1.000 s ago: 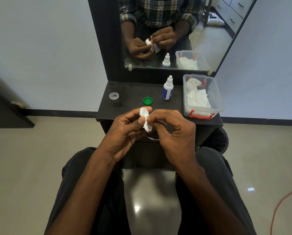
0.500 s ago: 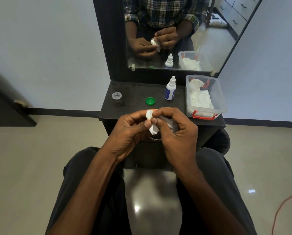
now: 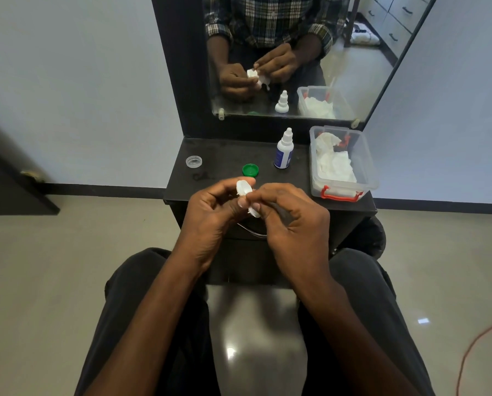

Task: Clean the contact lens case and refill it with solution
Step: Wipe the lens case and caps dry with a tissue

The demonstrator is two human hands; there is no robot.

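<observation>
A small white contact lens case is held up in the middle of the frame, between the two hands. It is gripped by the left hand, with the thumb and fingers curled around it. The right hand is pressed close against the left one. Its fingertips are pinched together on the lower part of the case. A bit of white can be seen there, but it cannot be told if it is tissue or part of the case.

Behind the hands, a dark shelf is seen in the upper middle of the frame. A green cap is lying on it, just above the hands. A clear cap is lying further to the left, well apart from the green one. A small white solution bottle with a blue label is standing upright to the right of the green cap. A clear plastic box with red clips is placed at the right end of the shelf. White tissues are kept inside it.

A mirror is fixed above the shelf, at the top of the frame. The hands, the bottle and the box are shown in it again. A checked shirt is also seen there.

Dark trousers fill the lower part of the frame. A shiny floor is seen on both sides.
</observation>
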